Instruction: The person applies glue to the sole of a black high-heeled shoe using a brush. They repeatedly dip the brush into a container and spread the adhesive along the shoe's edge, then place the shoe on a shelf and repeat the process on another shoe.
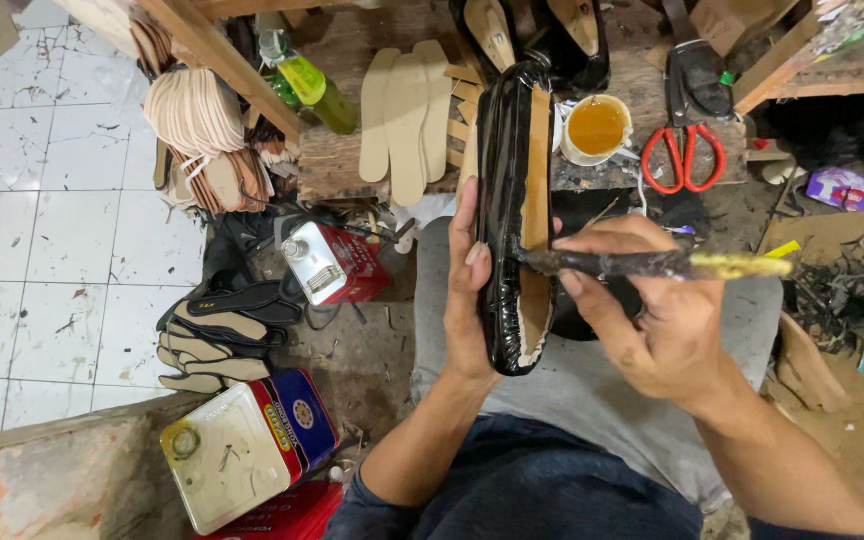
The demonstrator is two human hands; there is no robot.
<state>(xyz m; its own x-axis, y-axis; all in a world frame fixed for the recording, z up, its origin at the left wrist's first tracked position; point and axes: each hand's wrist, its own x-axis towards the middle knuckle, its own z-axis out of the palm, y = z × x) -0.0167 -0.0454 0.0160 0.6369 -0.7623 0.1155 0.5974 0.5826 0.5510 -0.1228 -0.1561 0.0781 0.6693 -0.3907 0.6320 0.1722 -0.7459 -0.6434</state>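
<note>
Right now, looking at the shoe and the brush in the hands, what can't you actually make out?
All from the head view:
- Brush tip: where its dark end meets the black shoe, bristles blur into it.
- Left hand: fingers hidden behind the shoe.
- Shoe's toe end: merges with dark shoes above.
- Right hand: palm hidden, only its back shows.
- Cup of amber liquid: depth unreadable.
- Red scissors: blades covered by a dark object.
</note>
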